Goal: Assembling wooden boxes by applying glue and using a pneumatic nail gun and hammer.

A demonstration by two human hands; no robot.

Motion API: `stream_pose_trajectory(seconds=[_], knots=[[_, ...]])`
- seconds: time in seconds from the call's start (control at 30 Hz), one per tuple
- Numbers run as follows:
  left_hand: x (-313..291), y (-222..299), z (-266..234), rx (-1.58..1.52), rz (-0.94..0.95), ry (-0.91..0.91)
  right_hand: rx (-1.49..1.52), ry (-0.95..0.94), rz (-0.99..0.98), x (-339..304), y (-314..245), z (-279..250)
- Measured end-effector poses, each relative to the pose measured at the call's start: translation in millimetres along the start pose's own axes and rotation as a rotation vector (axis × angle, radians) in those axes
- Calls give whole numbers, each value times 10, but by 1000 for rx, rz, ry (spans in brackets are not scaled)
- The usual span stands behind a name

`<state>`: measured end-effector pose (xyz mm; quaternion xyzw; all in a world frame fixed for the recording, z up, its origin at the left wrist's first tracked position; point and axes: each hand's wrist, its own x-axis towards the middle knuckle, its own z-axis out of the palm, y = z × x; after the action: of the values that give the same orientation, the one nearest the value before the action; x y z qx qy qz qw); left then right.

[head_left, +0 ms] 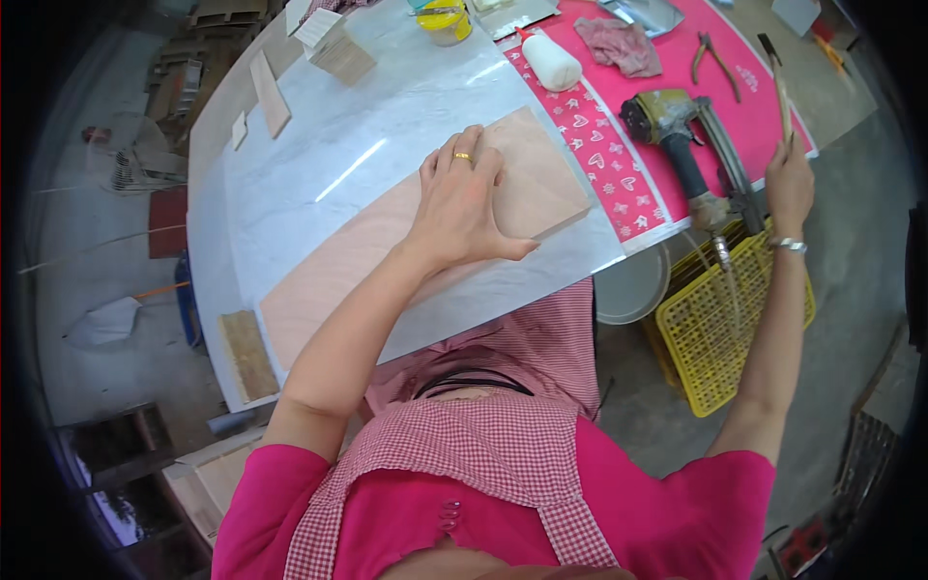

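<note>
Head view: my left hand (pixel 462 208) lies spread atop the wooden board (pixel 541 172), its long axis running near-left to far-right, while my right hand (pixel 791 188), well rightward, grips a thin-handled tool (pixel 781 97).

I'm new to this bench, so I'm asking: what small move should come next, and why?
Perhaps bring the right hand in toward the board with the slim tool it seems to grip: the left hand rests spread on the board, while the tool is off to the right, beyond the nail gun.
</note>
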<state>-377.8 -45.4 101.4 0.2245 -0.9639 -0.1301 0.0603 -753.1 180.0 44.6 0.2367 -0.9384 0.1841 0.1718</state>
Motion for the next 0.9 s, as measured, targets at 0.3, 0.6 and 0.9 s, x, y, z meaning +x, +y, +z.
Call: stream_pose_trajectory(seconds=[0.3,0.6,0.9], knots=[[87,42,-17,34,4,-60,8,57,-301,25,-143,337],[145,70,-15,54,-29,-142,1146,-345,-245,-1677,-1377,-241],[158,76,14,67,-35,-142,1283,-258,-126,-1827,-1595,-35]])
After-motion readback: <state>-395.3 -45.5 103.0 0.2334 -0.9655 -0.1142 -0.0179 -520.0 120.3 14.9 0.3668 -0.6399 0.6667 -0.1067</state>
